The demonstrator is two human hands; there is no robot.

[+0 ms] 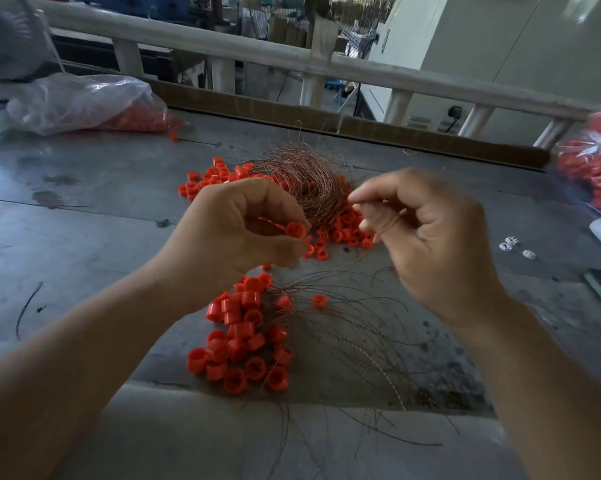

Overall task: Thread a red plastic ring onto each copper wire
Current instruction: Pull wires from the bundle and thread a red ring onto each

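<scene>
My left hand [238, 230] pinches a red plastic ring [295, 230] between thumb and fingertips above the grey table. My right hand [427, 237] is blurred, with thumb and forefinger pinched together on a thin copper wire [352, 259] that trails down toward the table. Behind both hands lies a tangled bundle of copper wires [306, 174]. Loose red rings [340, 233] are scattered around that bundle. Nearer to me sits a heap of red rings with wires through them [243, 334], their wire tails [361, 341] fanning out to the right.
A clear bag of red rings [84, 102] lies at the back left, another bag [593, 164] at the right edge. Small white parts [510, 244] sit at the right. A cardboard strip [327, 123] and a white railing [257, 50] border the table's [84, 209] far side.
</scene>
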